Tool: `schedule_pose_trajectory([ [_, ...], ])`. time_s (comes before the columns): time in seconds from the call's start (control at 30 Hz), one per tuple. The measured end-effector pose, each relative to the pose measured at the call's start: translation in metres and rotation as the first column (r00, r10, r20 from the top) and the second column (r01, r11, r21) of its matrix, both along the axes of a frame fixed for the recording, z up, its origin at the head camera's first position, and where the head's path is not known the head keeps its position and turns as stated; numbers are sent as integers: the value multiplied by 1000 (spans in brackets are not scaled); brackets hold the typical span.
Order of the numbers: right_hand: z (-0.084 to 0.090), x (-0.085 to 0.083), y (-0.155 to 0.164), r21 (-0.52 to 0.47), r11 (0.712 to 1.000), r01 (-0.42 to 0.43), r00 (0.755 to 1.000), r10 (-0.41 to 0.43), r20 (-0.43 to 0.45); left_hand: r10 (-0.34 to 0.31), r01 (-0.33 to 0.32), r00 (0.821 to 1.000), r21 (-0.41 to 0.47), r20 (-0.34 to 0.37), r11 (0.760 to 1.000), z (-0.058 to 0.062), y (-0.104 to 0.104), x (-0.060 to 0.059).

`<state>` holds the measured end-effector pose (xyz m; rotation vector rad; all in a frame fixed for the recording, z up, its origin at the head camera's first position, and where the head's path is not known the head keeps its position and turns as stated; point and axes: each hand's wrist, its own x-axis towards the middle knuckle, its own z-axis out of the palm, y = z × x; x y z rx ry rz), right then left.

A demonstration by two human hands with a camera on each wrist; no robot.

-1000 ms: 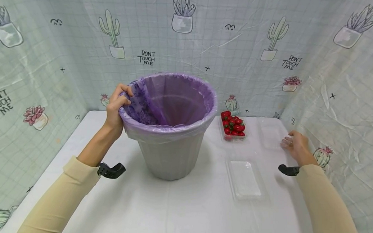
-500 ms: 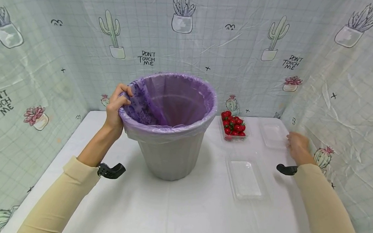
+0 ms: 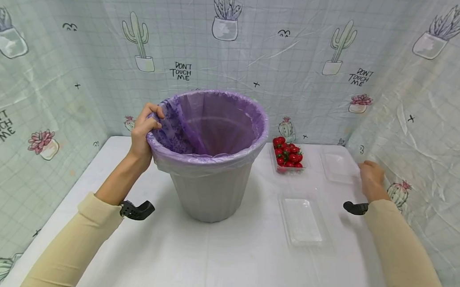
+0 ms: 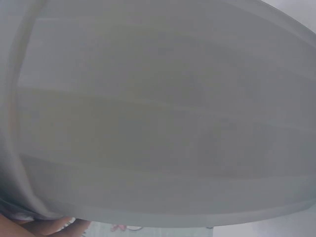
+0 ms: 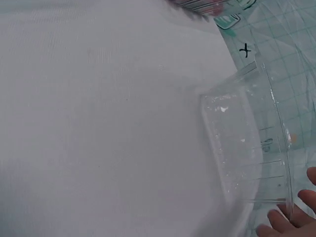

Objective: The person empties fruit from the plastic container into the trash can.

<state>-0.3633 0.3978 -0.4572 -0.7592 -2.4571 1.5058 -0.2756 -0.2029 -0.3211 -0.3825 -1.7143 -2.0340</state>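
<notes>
Head view: we take the grey bin (image 3: 209, 191) on the white table (image 3: 206, 257) as our landmark. It stands upright, lined with a purple bag (image 3: 211, 129) folded over its rim. Our left hand (image 3: 143, 131) is at the bin's left rim, fingers (image 3: 152, 110) curled over the edge and gripping bag and rim together. Left wrist view gives only the bin's grey wall (image 4: 158, 118), very close, with fingertips at the bottom edge.

Right of the bin, near its rim, sits a clear punnet of red cherry tomatoes (image 3: 287, 156). Farther right lies an empty clear tray (image 3: 336, 166); our right hand (image 3: 369, 177) is at that tray's far right edge. Right wrist view shows fingertips (image 5: 279, 222) touching the tray's corner (image 5: 247, 153); we cannot tell whether they pinch it or merely rest against it.

In front of the tomatoes, right of the bin's base, a second clear tray (image 3: 302, 219) lies flat, well apart from either hand.
</notes>
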Motion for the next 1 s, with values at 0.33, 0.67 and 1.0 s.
schedule_pose_trajectory([
  [0.33, 22, -10, -45, 435, 885, -164, 937, 278, -212, 6, -6, 1000, 7, -2, 1000, 0, 0, 2],
  [0.67, 41, -25, -101, 163, 807, -567, 817, 577, -17, 6, -6, 1000, 7, -7, 1000, 0, 1, 1],
  [1.0, 31, -39, -119, -107, 795, -597, 780, 606, 157, 9, -9, 1000, 2, -6, 1000, 0, 0, 1],
])
